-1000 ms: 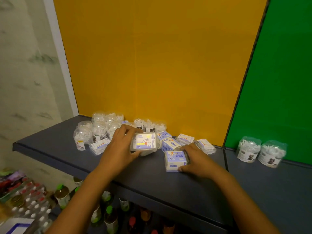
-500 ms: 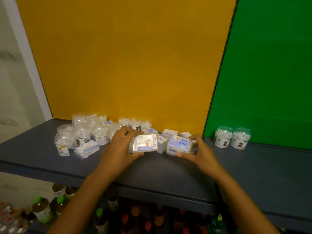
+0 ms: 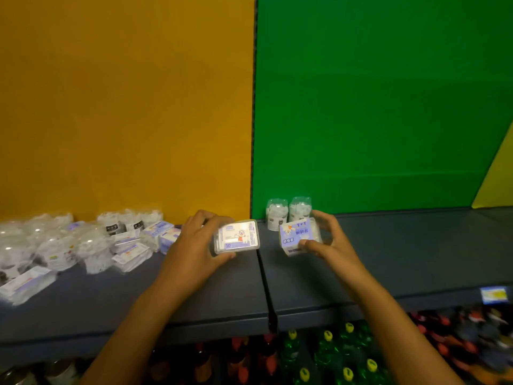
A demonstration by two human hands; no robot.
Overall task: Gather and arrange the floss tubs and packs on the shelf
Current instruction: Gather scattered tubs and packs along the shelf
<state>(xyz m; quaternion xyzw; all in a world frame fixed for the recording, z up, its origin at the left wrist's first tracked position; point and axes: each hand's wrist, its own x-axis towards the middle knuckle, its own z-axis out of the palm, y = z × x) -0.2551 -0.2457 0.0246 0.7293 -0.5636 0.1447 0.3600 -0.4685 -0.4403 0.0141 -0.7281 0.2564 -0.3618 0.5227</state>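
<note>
Left hand [image 3: 194, 245] grips a clear floss pack [image 3: 237, 237] between fingers and thumb above the dark shelf [image 3: 416, 259], while the right hand [image 3: 330, 243] pinches a purple floss box [image 3: 295, 236] at three o'clock from it. Two floss tubs [image 3: 288, 212] stand just behind at twelve o'clock; the heap of tubs and packs [image 3: 83, 243] lies at nine o'clock.

The left hand [image 3: 194, 245] gripped a clear floss pack [image 3: 237, 237] just left of the shelf [image 3: 416, 259] seam. The right hand [image 3: 330, 243] held a purple floss pack [image 3: 297, 236] just right of it, before two floss tubs [image 3: 288, 212].
</note>
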